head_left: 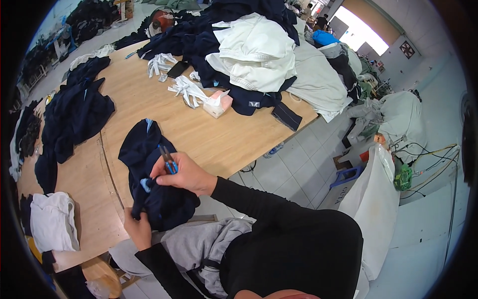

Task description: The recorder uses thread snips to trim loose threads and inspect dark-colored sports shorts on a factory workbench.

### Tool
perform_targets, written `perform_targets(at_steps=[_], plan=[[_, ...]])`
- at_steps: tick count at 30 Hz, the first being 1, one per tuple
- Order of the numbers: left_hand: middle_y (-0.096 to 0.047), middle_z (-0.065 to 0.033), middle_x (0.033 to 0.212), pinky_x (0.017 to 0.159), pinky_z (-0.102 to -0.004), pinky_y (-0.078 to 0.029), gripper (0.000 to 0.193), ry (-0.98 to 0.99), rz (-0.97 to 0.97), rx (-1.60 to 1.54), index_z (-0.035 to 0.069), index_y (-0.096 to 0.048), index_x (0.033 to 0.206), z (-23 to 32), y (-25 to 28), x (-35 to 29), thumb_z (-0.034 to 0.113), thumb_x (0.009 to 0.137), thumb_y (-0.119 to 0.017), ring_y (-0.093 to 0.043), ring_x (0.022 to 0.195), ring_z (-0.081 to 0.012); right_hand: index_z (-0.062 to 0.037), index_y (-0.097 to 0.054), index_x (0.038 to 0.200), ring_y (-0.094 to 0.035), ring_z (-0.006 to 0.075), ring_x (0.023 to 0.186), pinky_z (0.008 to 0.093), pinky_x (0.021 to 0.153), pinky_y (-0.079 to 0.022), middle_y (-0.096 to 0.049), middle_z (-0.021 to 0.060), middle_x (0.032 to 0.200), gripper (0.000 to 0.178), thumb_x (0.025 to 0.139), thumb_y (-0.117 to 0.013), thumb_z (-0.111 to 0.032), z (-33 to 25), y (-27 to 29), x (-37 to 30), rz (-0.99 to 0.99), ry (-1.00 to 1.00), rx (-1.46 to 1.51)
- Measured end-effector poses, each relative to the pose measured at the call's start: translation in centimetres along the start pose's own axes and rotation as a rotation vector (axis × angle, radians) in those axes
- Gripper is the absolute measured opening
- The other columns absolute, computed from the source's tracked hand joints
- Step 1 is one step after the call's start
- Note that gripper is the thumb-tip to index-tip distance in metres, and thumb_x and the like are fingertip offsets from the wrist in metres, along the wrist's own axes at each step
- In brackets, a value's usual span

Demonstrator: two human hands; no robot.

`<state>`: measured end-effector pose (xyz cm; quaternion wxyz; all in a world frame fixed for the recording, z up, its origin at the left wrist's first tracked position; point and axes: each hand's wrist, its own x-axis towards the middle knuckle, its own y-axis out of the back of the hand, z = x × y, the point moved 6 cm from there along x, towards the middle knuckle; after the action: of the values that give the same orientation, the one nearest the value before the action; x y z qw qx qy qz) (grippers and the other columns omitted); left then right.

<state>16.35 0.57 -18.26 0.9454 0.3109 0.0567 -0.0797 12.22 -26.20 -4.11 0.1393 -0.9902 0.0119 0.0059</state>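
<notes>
A dark navy garment (137, 149) with light-blue trim lies bunched at the near table edge, partly over my lap. My left hand (138, 230) is closed on a fold at its lower left edge. My right hand (186, 175) rests on the garment's middle, with thumb and fingers pinched near a light-blue bit of trim (146, 185). In that same hand is a pair of small thread snips (169, 160), dark with blue parts, pointing up and away. Whether my right fingertips also grip the cloth is hard to make out.
Folded white garments (256, 52) sit on a navy pile at the far right of the table (112, 174). White fabric strips (186, 92), a black phone (178, 69) and a pink tissue pack (219, 103) lie before it. More navy garments (74, 112) and a white one (54, 222) are left.
</notes>
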Motion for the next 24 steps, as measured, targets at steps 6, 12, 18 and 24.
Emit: perform_targets(at_steps=[6,12,18,24], plan=[[-0.065,-0.0118,0.123,0.085,-0.0312,-0.056,0.029,0.004,0.5,-0.801,0.004,-0.055,0.127,-5.7,4.1,-0.1,-0.006,0.099,-0.056,-0.065,0.104,-0.0193,-0.0026,-0.072,0.103,-0.063,0.009,0.084,0.0272,0.074,-0.052,-0.069,0.0013,0.092,0.01,0.094,-0.073,0.003,1.8,4.1,1.9,0.117,0.119,-0.203],[-0.073,-0.011,0.125,0.105,-0.0466,-0.059,0.023,0.25,0.102,-1.468,0.0,-0.067,0.126,-5.6,2.3,-0.5,0.012,0.109,-0.059,-0.071,0.116,-0.0233,0.0006,-0.074,0.11,-0.072,0.0204,0.09,0.0349,0.081,-0.057,-0.075,0.0107,0.096,0.024,0.087,-0.079,-0.003,4.5,4.9,0.1,0.04,0.344,-1.075],[-0.076,-0.0162,0.128,0.115,-0.0565,-0.049,0.035,0.283,-0.112,-1.813,0.004,-0.074,0.119,-4.0,4.6,-2.0,0.033,0.103,-0.062,-0.069,0.124,-0.0329,-0.0089,-0.076,0.107,-0.061,0.0026,0.071,0.0191,0.053,-0.036,-0.071,-0.0031,0.089,0.011,0.104,-0.074,-0.019,6.1,6.0,-0.8,0.167,-0.309,-0.055],[-0.077,-0.015,0.117,0.103,-0.0508,-0.058,0.023,0.266,-0.088,-1.871,0.002,-0.071,0.11,-2.2,2.6,-0.9,0.019,0.104,-0.056,-0.073,0.113,-0.0318,-0.0019,-0.075,0.105,-0.061,0.0057,0.073,0.0214,0.066,-0.048,-0.072,-0.0015,0.09,0.014,0.097,-0.081,-0.011,5.4,2.6,0.3,0.047,-0.249,-0.35]])
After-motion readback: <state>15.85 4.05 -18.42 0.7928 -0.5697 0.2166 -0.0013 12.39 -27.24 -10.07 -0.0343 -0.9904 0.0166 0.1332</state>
